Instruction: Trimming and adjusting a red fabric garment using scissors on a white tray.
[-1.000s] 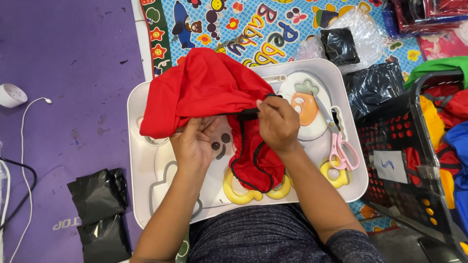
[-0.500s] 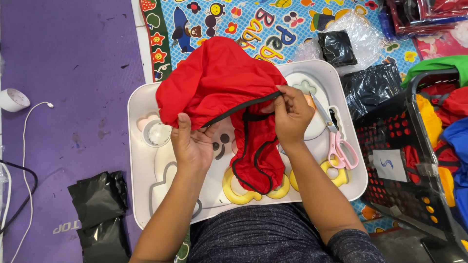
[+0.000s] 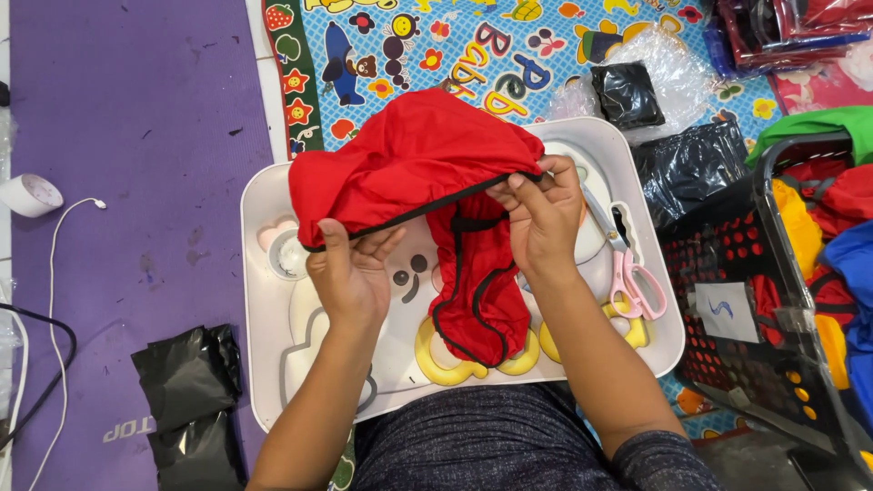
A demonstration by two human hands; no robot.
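Now both hands pinch red garment (image 3: 414,168) by its black-trimmed edge over white tray (image 3: 259,364): left hand (image 3: 350,273) centre, right hand (image 3: 541,218) nearer right edge, beside pink scissors (image 3: 637,286).

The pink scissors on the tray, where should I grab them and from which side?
Probably by the pink handle loops, coming from the tray's near right corner. The pink scissors lie flat beside the right hand, loops toward the person and closed blades pointing away, so the loops look like the safer, easier end.
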